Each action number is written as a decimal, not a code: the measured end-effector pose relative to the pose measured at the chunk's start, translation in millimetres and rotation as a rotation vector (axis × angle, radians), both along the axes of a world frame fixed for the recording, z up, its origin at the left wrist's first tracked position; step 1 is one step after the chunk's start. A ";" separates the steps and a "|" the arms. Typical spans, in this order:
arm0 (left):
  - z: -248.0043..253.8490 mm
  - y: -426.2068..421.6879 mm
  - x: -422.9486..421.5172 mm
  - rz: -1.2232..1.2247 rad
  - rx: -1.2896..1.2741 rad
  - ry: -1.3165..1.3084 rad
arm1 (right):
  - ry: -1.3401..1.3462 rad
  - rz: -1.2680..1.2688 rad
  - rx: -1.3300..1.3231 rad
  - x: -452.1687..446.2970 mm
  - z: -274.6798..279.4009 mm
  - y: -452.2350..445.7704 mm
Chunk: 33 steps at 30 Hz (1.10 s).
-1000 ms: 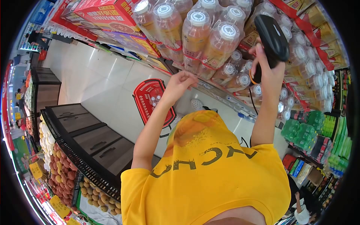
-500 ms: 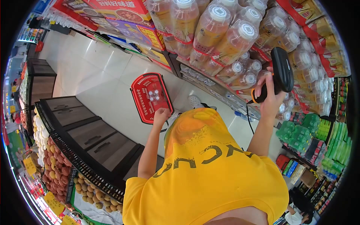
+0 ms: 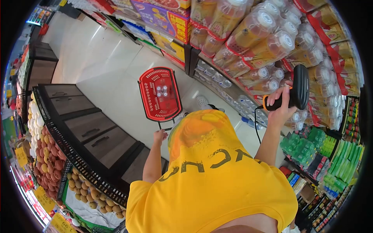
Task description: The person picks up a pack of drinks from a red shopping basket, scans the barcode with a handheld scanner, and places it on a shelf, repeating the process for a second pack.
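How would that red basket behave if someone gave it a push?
The red basket would probably keep its shape: its slotted walls look like rigid plastic. The white-capped bottles standing inside likely add some weight, yet they could slide or topple, with so much bare basket floor around them.

Red basket (image 3: 147,93), black scanner (image 3: 300,87), yellow shirt (image 3: 217,190)
The basket, left of centre, was slot-patterned and black-rimmed; the scanner, at right, had orange trim; the shirt, bottom centre, bore dark lettering (image 3: 192,167) and an orange print (image 3: 194,130); upper right, white, grey-printed caps (image 3: 286,40) topped red-banded bottles (image 3: 268,51).
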<state>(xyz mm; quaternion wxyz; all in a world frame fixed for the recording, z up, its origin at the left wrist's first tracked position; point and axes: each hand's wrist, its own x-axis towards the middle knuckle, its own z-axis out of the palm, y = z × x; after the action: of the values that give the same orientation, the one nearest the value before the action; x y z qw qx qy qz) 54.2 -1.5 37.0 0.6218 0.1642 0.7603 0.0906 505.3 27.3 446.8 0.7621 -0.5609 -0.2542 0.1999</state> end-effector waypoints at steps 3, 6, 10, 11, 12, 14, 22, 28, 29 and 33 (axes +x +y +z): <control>-3.7 3.9 -3.0 -0.002 0.059 -0.033 | -0.017 0.021 0.008 -17.3 -1.1 6.1; -6.7 11.7 -10.5 0.012 0.113 -0.077 | -0.061 0.060 0.023 -34.3 -4.9 9.3; 4.2 15.2 -22.8 0.079 0.156 -0.092 | -0.069 0.115 0.047 -53.4 -10.1 9.5; 7.6 15.0 -25.4 0.090 0.160 -0.088 | -0.071 0.126 0.047 -57.6 -10.8 9.5; 6.0 12.2 -30.3 0.105 0.150 -0.081 | -0.074 0.134 0.047 -61.5 -11.8 9.3; 4.0 6.2 -40.9 0.121 0.125 -0.073 | -0.079 0.145 0.056 -68.3 -12.5 8.0; -23.8 -37.9 -63.5 0.191 0.043 -0.051 | -0.102 0.223 -0.048 -78.4 -23.9 2.5; -50.4 -59.7 -69.8 0.038 0.037 -0.096 | -0.354 0.594 -0.265 -113.2 -52.7 -2.7; -51.7 -59.1 -67.4 0.012 0.037 -0.102 | -0.350 0.785 -0.280 -116.8 -67.8 -1.7; -37.9 -60.0 -56.6 0.141 0.064 -0.111 | -0.384 1.171 -0.297 -121.3 -80.1 -5.8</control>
<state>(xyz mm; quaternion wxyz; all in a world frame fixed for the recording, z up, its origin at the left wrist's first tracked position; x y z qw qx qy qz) -2.4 -61.6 -0.9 0.6496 0.1248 0.7311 0.1671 384.0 21.5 366.7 0.3812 -0.4545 -0.6206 0.5128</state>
